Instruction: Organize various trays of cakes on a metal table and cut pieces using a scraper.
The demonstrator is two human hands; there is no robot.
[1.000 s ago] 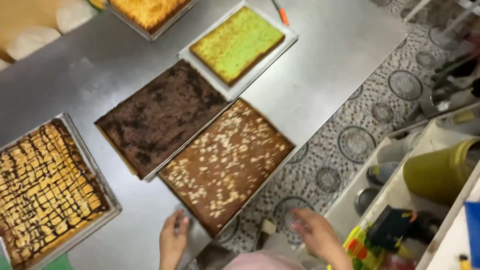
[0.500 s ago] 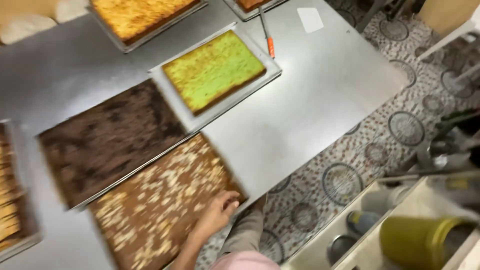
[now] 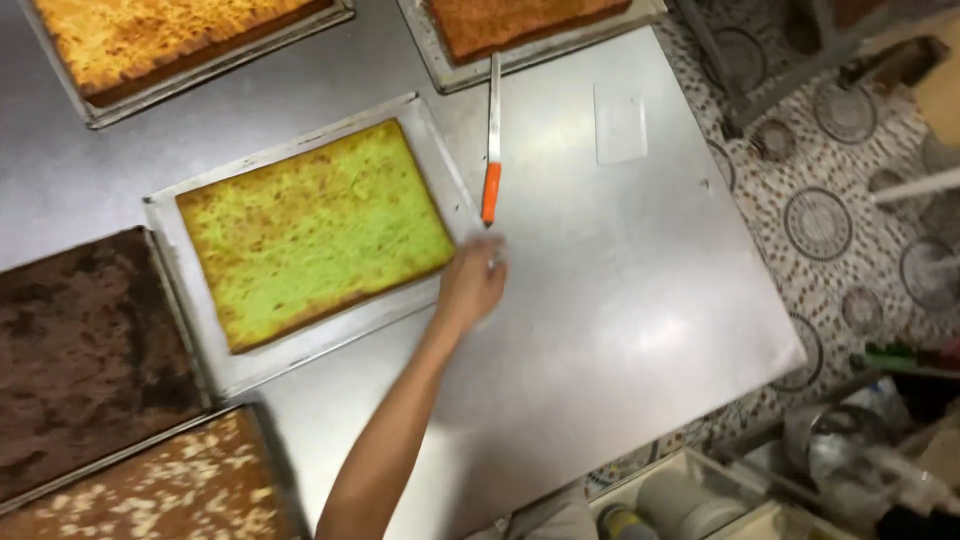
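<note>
Surface [image 3: 620, 300]: bare grey steel, carrying five trays of sheet cake; its right edge and near right corner show against a patterned tile floor [image 3: 850, 220].
Left hand [image 3: 470, 285]: reaches from the near edge to the middle of the surface, fingertips at the butt of the knife handle.
Grip: fingers curled and blurred; whether they merely touch the handle or have closed on it cannot be told.
Right hand: out of view.
Knife [image 3: 489, 190]: orange handle, long pale blade pointing at the far edge; lies flat just beside the right rim of the green cake's tray.
Green cake [image 3: 315, 230]: whole, mottled yellow-green, on a shallow metal tray [image 3: 300, 345].
Change: half a second ago the hand lay at the near corner of the almond-topped cake [image 3: 150, 490]; now it is off that tray and at the knife, and the view has swung toward the far edge. The knife has not moved.
Other cakes: dark chocolate cake [image 3: 80, 350] at the left edge; golden cake [image 3: 170, 35] and orange-brown cake [image 3: 520, 20] along the far edge.
Packages and labels: a pale, blank rectangular card [image 3: 620, 122] lies right of the blade; grey tubs [image 3: 680, 500] stand in a bin below the near right corner, too blurred to make out any labels.
</note>
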